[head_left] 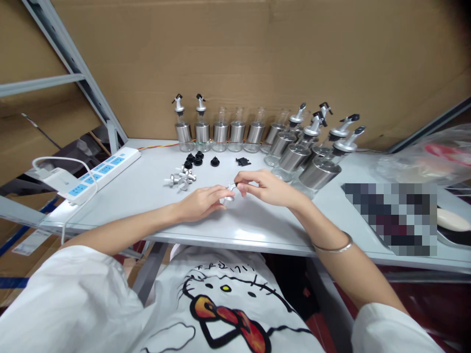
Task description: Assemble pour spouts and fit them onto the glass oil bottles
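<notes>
My left hand [200, 202] is closed on a silver pourer spout [230, 197] just above the table's front part. With thumb and forefinger, my right hand [267, 188] pinches a small black flap cap [236, 185] at the spout's tip; whether the cap is seated there I cannot tell. Beyond my left hand lie several loose silver spouts [182, 178] in a heap. Black stoppers [197, 160] are grouped behind them, and a few small black caps [243, 161] lie farther right.
Glass bottles with steel sleeves [237, 132] stand along the cardboard at the back, some topped with pourers. More capped bottles [320, 171] crowd the right. A white power strip [106, 171] with a cable lies left. At far right are a plastic bag [423, 152] and a pixelated object [397, 215].
</notes>
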The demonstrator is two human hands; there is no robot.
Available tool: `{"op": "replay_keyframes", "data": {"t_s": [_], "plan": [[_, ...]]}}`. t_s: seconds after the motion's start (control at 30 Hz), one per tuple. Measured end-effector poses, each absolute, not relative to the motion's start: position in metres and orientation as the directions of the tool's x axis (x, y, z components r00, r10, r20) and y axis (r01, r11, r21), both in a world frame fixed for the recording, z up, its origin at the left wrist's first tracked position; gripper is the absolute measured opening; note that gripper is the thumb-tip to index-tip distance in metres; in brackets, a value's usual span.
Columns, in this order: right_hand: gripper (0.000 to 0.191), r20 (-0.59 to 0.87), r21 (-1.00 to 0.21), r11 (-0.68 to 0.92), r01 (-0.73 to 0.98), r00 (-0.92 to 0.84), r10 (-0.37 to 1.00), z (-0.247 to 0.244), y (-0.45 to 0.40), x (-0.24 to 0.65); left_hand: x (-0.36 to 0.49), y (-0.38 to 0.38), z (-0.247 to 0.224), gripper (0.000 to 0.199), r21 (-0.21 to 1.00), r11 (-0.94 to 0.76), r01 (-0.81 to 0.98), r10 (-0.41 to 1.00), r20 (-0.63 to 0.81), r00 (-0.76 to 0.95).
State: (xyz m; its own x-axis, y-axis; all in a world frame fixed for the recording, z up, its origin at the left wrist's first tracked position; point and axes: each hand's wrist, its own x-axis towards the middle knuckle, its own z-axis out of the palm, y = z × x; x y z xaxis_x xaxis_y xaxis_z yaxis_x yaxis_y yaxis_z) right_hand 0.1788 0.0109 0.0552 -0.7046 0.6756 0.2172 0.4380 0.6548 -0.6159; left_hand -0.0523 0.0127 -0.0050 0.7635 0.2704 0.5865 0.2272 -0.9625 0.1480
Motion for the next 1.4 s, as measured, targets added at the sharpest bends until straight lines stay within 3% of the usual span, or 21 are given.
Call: {"op": "replay_keyframes", "data": {"t_s": [0.67, 0.87, 1.13, 1.3, 1.4], "plan": [[0.028, 0.097, -0.663, 0.574, 0.480, -0.705, 0.702, 0.057, 0.007, 0.178, -0.051, 0.013, -0.004, 0.033, 0.140, -0.967, 0.214, 0.255, 0.587, 0.768], [0.032, 0.114, -0.668, 0.580, 0.466, -0.706, 0.699, 0.057, 0.004, 0.171, -0.051, 0.014, 0.002, 0.032, 0.038, -0.978, 0.206, 0.192, 0.554, 0.810], [0.032, 0.094, -0.676, 0.562, 0.476, -0.702, 0.706, 0.051, 0.004, 0.164, -0.051, 0.016, -0.002, 0.028, -0.017, -0.961, 0.276, 0.236, 0.465, 0.853], [0.028, 0.159, -0.654, 0.584, 0.481, -0.667, 0.727, 0.052, 0.006, 0.166, -0.053, 0.016, 0.002, 0.040, 0.049, -0.961, 0.274, 0.258, 0.529, 0.809], [0.026, 0.192, -0.657, 0.577, 0.485, -0.633, 0.750, 0.053, 0.006, 0.168, -0.055, 0.018, 0.008, 0.037, 0.007, -0.958, 0.287, 0.244, 0.545, 0.802]]}}
